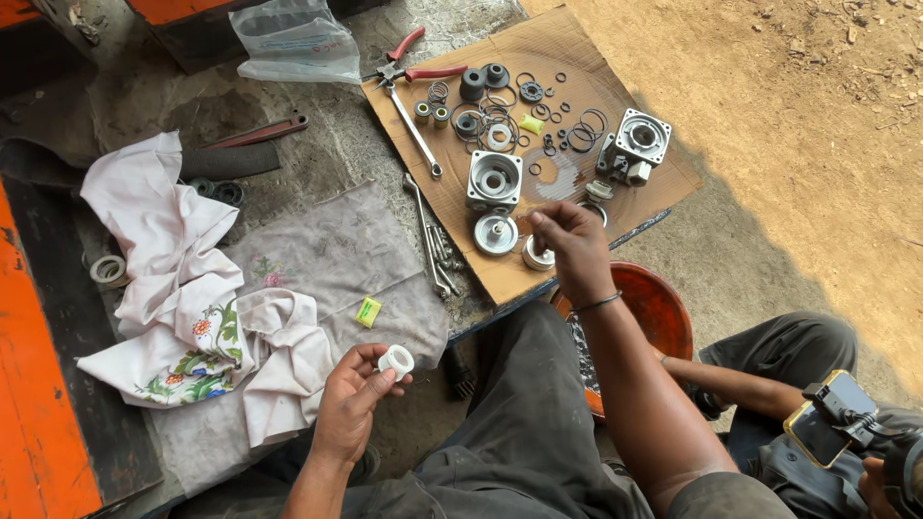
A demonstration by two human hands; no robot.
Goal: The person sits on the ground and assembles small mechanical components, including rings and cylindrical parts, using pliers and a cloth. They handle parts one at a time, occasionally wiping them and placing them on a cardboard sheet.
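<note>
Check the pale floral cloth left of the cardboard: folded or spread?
Neither: the floral cloth lies crumpled in loose bunches on the grey sheet, not flat or neatly folded.

White ring (pixel 396 361), floral-printed white cloth (pixel 183 288) (red-handled pliers (pixel 413 58) too).

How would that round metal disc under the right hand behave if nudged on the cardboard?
The metal disc looks solid machined metal, so probably heavy for its size and stiff. It lies flat on the cardboard, so it would likely slide rather than roll or tip. The right hand grips a smaller round part beside it.
</note>
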